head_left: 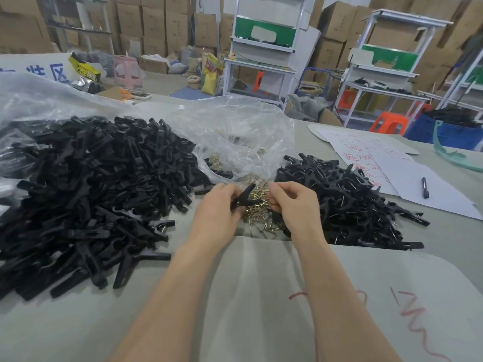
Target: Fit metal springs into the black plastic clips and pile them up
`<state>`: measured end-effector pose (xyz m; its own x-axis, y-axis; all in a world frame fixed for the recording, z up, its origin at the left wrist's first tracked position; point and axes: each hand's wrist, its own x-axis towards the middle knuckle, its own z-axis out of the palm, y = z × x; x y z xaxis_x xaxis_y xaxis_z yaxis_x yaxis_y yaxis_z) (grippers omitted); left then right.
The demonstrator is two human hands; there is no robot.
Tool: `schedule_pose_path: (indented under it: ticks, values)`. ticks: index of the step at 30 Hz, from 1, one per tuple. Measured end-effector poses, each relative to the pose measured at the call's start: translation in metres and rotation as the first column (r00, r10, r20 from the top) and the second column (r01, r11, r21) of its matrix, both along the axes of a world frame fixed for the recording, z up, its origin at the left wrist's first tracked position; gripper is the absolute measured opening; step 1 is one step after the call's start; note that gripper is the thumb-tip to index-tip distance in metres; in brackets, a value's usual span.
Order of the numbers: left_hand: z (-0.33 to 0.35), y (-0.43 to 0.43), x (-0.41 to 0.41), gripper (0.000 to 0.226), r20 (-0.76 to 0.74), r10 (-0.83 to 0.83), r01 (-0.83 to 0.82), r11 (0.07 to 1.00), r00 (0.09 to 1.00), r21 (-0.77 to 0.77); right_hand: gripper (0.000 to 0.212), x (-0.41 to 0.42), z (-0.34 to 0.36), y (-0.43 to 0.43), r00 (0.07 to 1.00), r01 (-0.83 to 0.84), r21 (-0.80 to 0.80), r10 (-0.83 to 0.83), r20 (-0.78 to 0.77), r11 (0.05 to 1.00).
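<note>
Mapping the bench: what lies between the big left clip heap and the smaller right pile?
Head view: loose metal springs spilling from a clear plastic bag.

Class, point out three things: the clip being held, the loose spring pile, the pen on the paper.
held clip [245, 198], head view, black body at the fork
spring pile [257, 218], head view, middle of the brassy heap
pen [425, 188], head view, its barrel
</note>
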<state>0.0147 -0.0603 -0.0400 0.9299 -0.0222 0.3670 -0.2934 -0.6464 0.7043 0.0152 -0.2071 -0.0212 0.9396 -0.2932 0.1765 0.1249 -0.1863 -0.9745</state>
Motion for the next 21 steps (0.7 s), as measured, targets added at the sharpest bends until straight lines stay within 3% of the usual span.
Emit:
schedule_pose_path:
  ticks: [7, 16, 21]
  values:
    - [0.003, -0.001, -0.001, 0.023, 0.103, -0.019, 0.014, 0.998, 0.995, 0.057, 0.016, -0.002, 0.002, 0.008, 0.997, -0.034, -0.146, 0.023, -0.074, 0.989]
    - [0.005, -0.003, -0.004, 0.023, 0.113, -0.039, 0.029, 0.996, 0.993, 0.089, 0.021, -0.001, 0.0, 0.013, 0.996, 0.078, -0.191, -0.083, -0.02, 0.978]
    - [0.006, -0.001, -0.005, 0.023, 0.115, -0.044, 0.035, 0.996, 0.992, 0.078, 0.015, -0.002, 0.004, 0.012, 0.999, -0.021, -0.233, 0.01, -0.048, 0.972]
